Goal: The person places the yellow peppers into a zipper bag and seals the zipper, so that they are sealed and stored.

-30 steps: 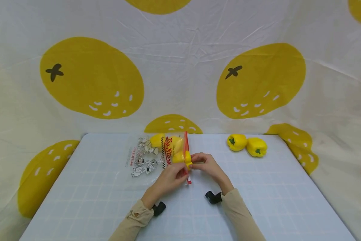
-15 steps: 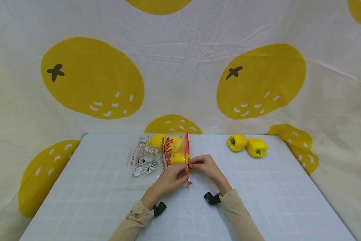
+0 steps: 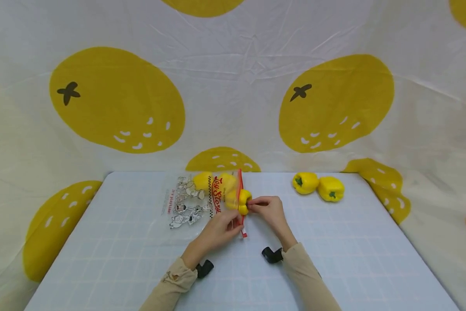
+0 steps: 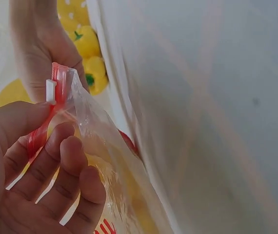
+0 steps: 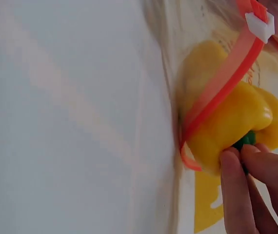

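A clear zip bag (image 3: 190, 218) printed with cartoon figures and "Toy Story" lies at the table's back, its red-edged mouth facing right. My left hand (image 3: 217, 229) pinches the red zip edge (image 4: 40, 134) close to the white slider (image 4: 51, 92). A yellow bell pepper (image 5: 234, 119) sits partly in the mouth, its stem end poking out between the red strips. Thumb and fingers of my right hand (image 3: 271, 212) pinch its green stem (image 5: 246, 140). Deeper in the bag more yellow shows, including a rounded yellow piece (image 3: 203, 180) behind the plastic.
Two yellow bell peppers, one on the left (image 3: 305, 183) and one on the right (image 3: 331, 189), lie side by side at the back right of the table (image 3: 353, 259). Behind the table hangs a white cloth (image 3: 233, 95) with large yellow fruit prints.
Half a second ago the pepper was deeper in the bag; now it sticks farther out to the right, the right hand on its stem. The left hand has stayed on the zip edge.
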Motion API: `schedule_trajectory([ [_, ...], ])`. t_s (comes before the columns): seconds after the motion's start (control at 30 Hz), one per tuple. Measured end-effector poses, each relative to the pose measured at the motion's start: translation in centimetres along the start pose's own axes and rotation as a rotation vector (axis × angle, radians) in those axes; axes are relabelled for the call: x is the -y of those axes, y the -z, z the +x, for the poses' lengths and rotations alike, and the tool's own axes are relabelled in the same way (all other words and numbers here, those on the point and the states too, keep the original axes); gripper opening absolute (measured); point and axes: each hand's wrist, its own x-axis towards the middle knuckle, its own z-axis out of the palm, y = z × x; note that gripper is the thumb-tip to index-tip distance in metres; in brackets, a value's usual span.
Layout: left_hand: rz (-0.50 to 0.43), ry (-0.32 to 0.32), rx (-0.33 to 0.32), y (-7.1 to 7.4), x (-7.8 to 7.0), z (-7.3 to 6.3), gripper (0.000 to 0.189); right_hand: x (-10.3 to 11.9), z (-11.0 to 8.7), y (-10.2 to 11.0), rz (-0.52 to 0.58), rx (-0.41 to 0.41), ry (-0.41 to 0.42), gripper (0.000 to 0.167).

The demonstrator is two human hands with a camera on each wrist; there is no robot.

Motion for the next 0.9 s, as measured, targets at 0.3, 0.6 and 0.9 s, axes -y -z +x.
schedule_trajectory([
  [0.3, -0.005, 0.044, 0.021, 0.1, 0.0, -0.2, 0.012, 1.0, -0.3, 1.1, 0.026, 0.231, 0.034, 0.016],
  [0.6, -0.001, 0.032, 0.021, 0.2, -0.1, -0.2, 0.010, -0.9, 0.6, 1.0, 0.044, 0.348, 0.078, 0.020],
  [0.9, 0.034, 0.028, 0.022, 0.3, -0.3, -0.2, 0.013, -1.1, 0.5, 0.9, 0.097, 0.522, 0.081, 0.036],
])
